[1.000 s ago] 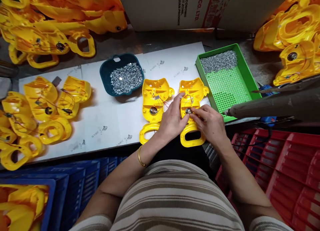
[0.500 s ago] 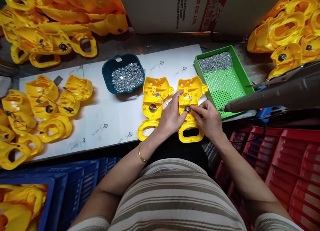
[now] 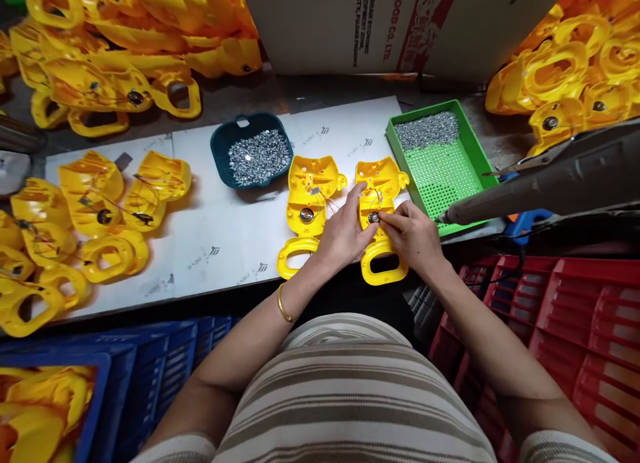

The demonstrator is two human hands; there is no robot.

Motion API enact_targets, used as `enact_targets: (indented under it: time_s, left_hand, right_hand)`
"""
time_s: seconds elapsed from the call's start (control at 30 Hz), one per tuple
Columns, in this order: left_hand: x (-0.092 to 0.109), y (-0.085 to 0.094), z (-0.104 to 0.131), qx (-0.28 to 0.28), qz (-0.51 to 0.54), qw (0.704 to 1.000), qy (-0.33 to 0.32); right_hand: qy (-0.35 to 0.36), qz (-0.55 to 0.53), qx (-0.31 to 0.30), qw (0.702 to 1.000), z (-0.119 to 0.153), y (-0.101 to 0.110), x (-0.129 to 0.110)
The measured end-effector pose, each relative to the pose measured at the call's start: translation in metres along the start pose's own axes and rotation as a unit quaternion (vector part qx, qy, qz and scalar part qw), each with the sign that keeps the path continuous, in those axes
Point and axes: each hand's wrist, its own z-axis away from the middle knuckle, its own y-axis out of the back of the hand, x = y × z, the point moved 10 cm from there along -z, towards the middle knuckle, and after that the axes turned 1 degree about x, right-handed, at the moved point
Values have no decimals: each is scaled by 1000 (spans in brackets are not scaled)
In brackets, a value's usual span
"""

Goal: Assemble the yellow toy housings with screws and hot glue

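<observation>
Two yellow plastic shell halves with ring handles lie side by side on the white board. My left hand (image 3: 345, 235) grips the left edge of the right-hand yellow shell (image 3: 384, 266), its thumb near the round metal speaker (image 3: 373, 217). My right hand (image 3: 415, 233) is closed in a pinch at the speaker's right rim; anything between those fingertips is too small or hidden to make out. Just left of my left hand is the other yellow shell (image 3: 311, 173), with its own speaker (image 3: 307, 215) and thin wires showing.
A dark teal bowl (image 3: 218, 157) of small screws sits left of the shells. A green tray (image 3: 473, 126) with metal pieces stands right, a grey tool (image 3: 520, 196) jutting over it. More yellow shells (image 3: 95, 189) lie left. Red crates (image 3: 575, 303) and blue crates (image 3: 150, 363) stand below.
The view has shifted slightly. Both hands stay at the same shell and speaker, with only small movement of the right fingers.
</observation>
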Motion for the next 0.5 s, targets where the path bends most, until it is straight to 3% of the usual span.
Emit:
enact_targets:
  time_s: [0.2,0.37,0.5]
  left_hand:
    - [-27,7,18,9,154,983,103]
    - [-35,5,20,10,293,939,181]
    - [-31,0,23,-27,414,879,236]
  right_hand:
    - [-23,-98,62,993,4,19,4]
    - [-47,-154,80,984,11,30,-2]
    - [-124,-297,45,946,20,22,-2]
